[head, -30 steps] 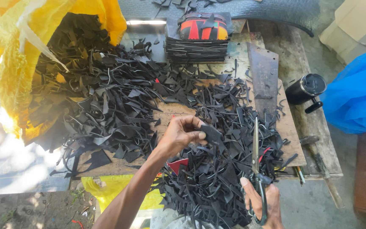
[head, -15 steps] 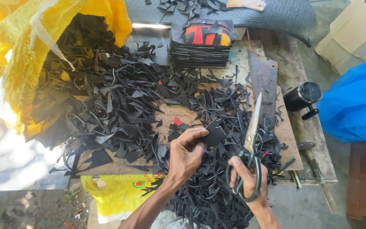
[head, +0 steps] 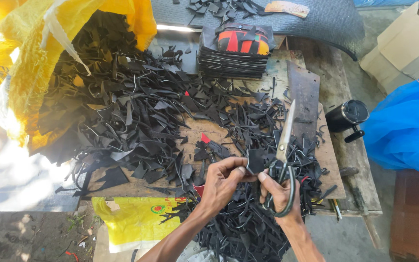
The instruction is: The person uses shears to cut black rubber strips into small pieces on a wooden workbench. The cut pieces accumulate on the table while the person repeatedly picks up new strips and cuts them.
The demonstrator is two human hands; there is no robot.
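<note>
The left hand (head: 223, 182) pinches a small black scrap piece (head: 256, 160) between thumb and curled fingers, closed tight on its lower edge, holding it up just above the front edge of the wooden workbench (head: 204, 131). The right hand (head: 278, 191) grips a pair of large scissors (head: 283, 160), fingers threaded through the dark loop handles and clenched around them; the long pale blades point away toward the back of the bench and stand nearly closed, right beside the scrap, almost touching its right side.

Below and around both hands lies a thick heap of black offcuts (head: 136, 116), strips and triangles spread across most of the bench, thickest at the left side and spilling over the front edge under the wrists. A few red bits show among them near the middle. At the left edge a yellow woven sack (head: 30, 63) gapes open with more black pieces pouring out of it. At the back edge sits a neat stack of cut black pieces (head: 231, 60) topped with red and orange ones. A rusty flat metal plate (head: 304, 99) lies toward the right side, just behind the scissor tips. Off the right edge a black cylindrical container (head: 346, 115) rests on a plank, with a blue plastic sheet (head: 408, 126) beyond it and a cardboard box (head: 406, 46) at the far right corner.
</note>
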